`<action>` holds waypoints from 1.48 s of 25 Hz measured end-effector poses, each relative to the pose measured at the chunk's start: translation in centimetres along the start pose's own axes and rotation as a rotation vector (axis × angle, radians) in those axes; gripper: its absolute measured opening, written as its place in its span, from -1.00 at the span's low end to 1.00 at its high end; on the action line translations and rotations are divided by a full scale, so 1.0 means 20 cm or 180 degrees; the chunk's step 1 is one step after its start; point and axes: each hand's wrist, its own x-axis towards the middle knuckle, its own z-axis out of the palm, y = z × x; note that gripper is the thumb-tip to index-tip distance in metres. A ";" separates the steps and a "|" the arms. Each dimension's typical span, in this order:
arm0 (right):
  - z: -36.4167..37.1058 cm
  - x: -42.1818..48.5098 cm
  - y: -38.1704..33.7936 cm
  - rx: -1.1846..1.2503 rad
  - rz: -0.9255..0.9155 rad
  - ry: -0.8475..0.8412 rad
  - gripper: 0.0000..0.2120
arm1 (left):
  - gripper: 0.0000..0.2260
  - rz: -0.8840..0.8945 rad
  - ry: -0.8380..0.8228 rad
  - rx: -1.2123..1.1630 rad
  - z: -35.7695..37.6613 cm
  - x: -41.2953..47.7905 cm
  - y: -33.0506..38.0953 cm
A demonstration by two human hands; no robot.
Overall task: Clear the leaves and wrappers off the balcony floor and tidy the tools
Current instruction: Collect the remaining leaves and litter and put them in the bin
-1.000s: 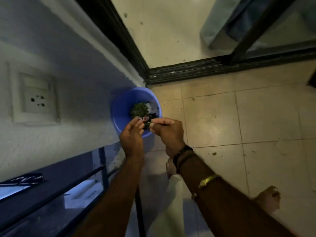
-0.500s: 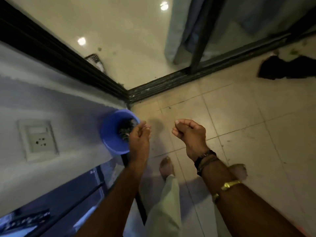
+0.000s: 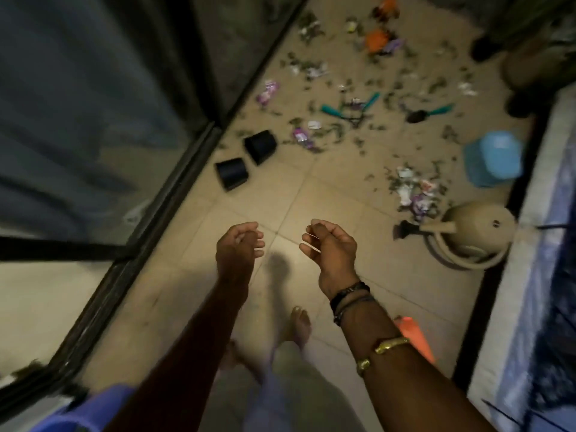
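**Empty-handed, facing the mess: the next pick-up is about to begin**

The step in hand looks like the turn toward another load. Both hands hang over bare tile well to the near left of the beige watering can [image 3: 477,235], which lies on its side against the balcony edge. The left hand [image 3: 240,247] and the right hand [image 3: 330,247] are each loosely curled, palms turned inward, and I see nothing held in either.

Most of the job seems to be ahead. The thickest heap of wrappers [image 3: 417,194], white and purple and mixed with green scraps, lies just beyond the watering can's spout, almost touching it. Leaves [image 3: 336,129] are scattered in small bits across the floor [image 3: 327,188] beyond and to the left of the can, thinning toward the glass door. They look small, light and crumbly, so they will likely need pinching up or sweeping together by the palm; the wrappers should lift easily.

The tools lie among the litter: teal-handled shears [image 3: 352,109] lie far beyond the can and to its left, and a dark trowel [image 3: 431,113] with a teal handle straight beyond it. Two black pots [image 3: 260,146] lie tipped over well to the can's left, and a light blue tub [image 3: 494,157] sits just behind it.

The next move calls for stepping forward, crouching, and starting on the nearest heap.
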 end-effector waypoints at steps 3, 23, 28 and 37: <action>-0.20 0.23 -0.31 0.0332 -0.0095 0.0379 -0.94 | -0.87 0.0011 -0.0640 0.0178 0.51 0.12 0.16; -1.14 2.09 -0.93 0.2104 0.0212 0.1987 -0.78 | -0.82 0.0344 -0.2625 0.2551 2.87 1.21 0.10; -1.39 2.83 -0.59 0.0567 0.0522 0.2419 -0.63 | -0.80 0.0786 -0.2836 0.2827 3.33 1.66 -0.46; -1.52 3.50 0.01 -0.0574 0.0474 0.3531 -0.01 | -0.33 0.3788 -0.2287 0.3689 3.60 2.37 -1.22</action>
